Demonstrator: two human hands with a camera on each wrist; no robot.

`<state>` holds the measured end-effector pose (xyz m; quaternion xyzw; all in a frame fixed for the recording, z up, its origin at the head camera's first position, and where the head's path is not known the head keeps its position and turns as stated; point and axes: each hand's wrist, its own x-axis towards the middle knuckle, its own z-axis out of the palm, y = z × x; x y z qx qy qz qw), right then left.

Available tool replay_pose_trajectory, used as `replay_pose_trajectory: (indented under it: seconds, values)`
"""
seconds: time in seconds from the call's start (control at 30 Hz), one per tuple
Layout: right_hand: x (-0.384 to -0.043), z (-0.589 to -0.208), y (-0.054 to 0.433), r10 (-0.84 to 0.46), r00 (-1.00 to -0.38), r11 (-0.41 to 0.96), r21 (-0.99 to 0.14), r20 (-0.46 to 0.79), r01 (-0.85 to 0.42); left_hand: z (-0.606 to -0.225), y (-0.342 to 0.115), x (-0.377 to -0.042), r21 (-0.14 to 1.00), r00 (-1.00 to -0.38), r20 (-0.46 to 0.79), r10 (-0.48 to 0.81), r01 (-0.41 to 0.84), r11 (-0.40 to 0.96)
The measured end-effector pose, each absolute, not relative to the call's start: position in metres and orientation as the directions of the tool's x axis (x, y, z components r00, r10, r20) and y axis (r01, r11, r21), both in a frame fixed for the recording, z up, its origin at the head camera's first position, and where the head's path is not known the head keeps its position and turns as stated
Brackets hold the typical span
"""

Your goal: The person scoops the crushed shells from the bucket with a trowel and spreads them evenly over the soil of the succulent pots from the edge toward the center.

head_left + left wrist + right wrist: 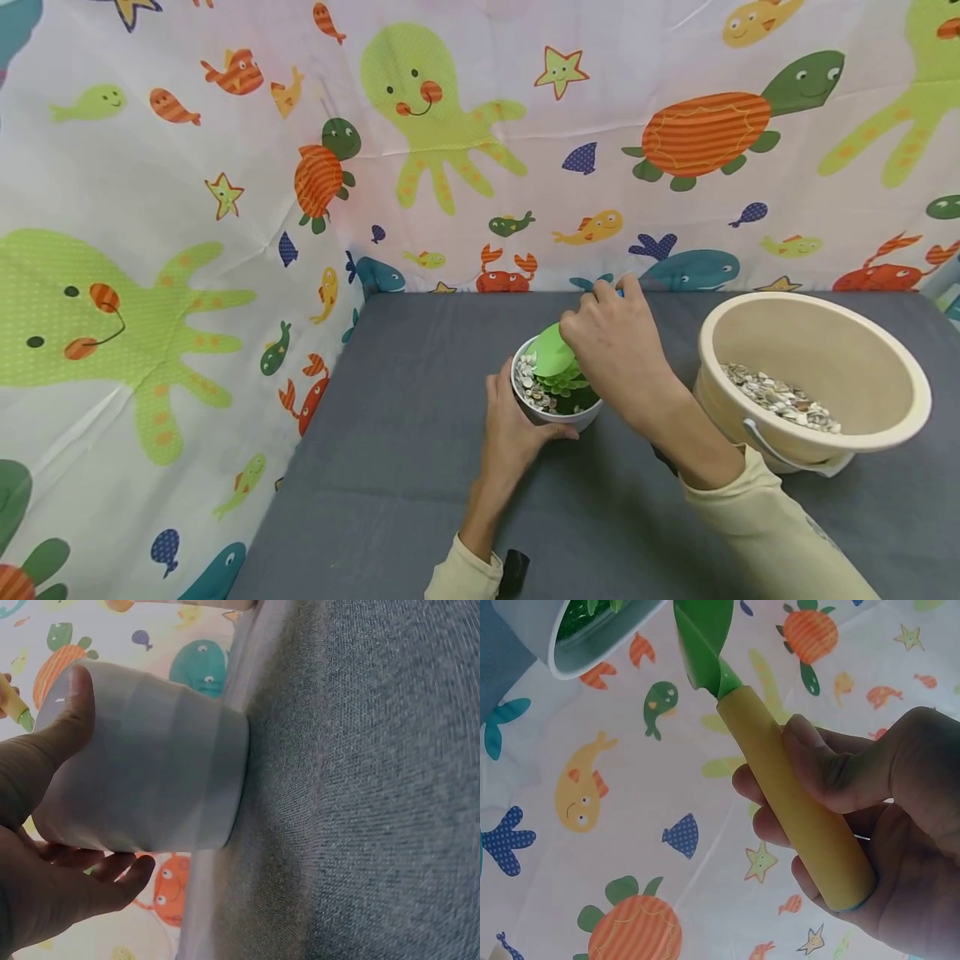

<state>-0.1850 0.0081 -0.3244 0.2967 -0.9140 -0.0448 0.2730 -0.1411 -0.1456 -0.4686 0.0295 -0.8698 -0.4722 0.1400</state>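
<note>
A white pot (582,421) stands upright on the grey cloth, holding a green succulent plant (564,382) and small pale pebbles (528,377) along its left side. My left hand (512,433) grips the pot from the near left; in the left wrist view its thumb and fingers curl round opposite sides of the pot (157,761). My right hand (618,354) holds a small trowel with a green blade (552,353) above the plant. The right wrist view shows my fingers wrapped round the trowel's yellow handle (795,799). The right hand hides much of the trowel in the head view.
A cream bucket (817,312) stands to the right, with more pebbles (780,398) at its bottom and its handle (795,462) hanging at the front. Printed sea-animal curtains (465,250) rise behind and on the left of the grey surface (375,467).
</note>
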Motion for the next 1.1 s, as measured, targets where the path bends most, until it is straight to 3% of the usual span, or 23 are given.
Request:
replay_pose_trajectory:
  seconds: [0.43,0.73,0.83,1.1]
  values:
    - [-0.179,-0.320,0.021,-0.526,-0.733,0.848,0.204,0.432,-0.489,-0.472,-0.135,-0.133,0.835,-0.957,0.183,-0.225,0.031,0.549]
    - [-0.176,-0.323,0.025,-0.535,-0.701,0.840,0.207,0.472,-0.502,-0.468,-0.166,-0.152,0.896,-0.988,0.134,0.081,0.155,0.416]
    - [-0.176,-0.323,0.026,-0.537,-0.681,0.837,0.211,0.498,-0.505,-0.468,-0.172,-0.156,0.886,-0.983,0.125,0.136,0.172,0.431]
    - [-0.176,-0.319,0.037,-0.508,-0.698,0.853,0.182,0.505,-0.490,-0.466,-0.161,-0.156,0.845,-0.987,0.151,0.055,0.158,0.511]
